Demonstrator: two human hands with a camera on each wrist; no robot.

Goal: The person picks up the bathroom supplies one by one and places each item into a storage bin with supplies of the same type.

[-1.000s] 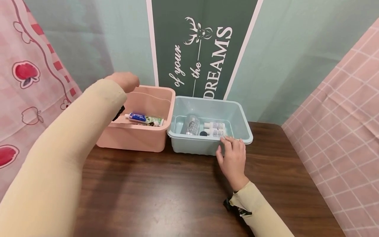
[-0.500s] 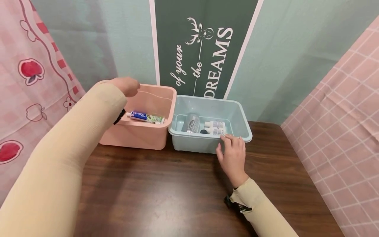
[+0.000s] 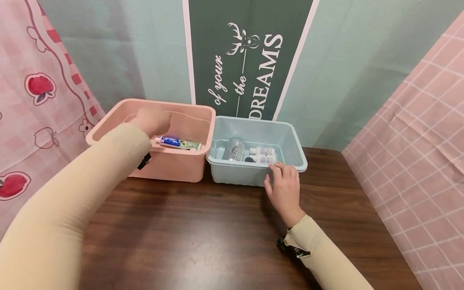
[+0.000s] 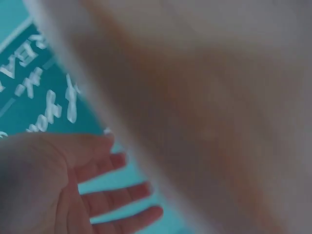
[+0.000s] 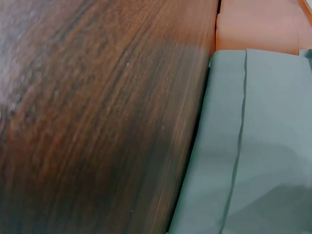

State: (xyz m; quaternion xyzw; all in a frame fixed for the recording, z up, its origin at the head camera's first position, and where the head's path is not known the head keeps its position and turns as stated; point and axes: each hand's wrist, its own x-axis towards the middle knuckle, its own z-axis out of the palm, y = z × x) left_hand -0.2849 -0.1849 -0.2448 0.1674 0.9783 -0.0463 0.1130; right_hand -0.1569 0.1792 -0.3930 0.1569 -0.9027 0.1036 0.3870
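My left hand point(image 3: 152, 120) hangs over the pink bin point(image 3: 177, 163), partly inside its opening. In the left wrist view its fingers point(image 4: 117, 199) are spread and nearly straight, with nothing between them, beside a large blurred surface. A toothpaste tube point(image 3: 170, 141), blue and green, lies in the pink bin just right of that hand. My right hand point(image 3: 286, 191) rests its fingertips on the near rim of the light blue bin point(image 3: 235, 171). That bin holds a clear bottle point(image 3: 236, 150) and two small white bottles point(image 3: 262, 151), one with a dark cap.
Both bins stand side by side at the back of the dark wooden table point(image 3: 188, 233). Behind them hangs a green cloth point(image 3: 348, 72) with white lettering. Pink patterned cloths stand at the left point(image 3: 43, 104) and right point(image 3: 417, 161).
My left hand has lowered from above the pink bin's back rim into its opening, uncovering the bin's left side. The right hand stays at the blue bin's rim.
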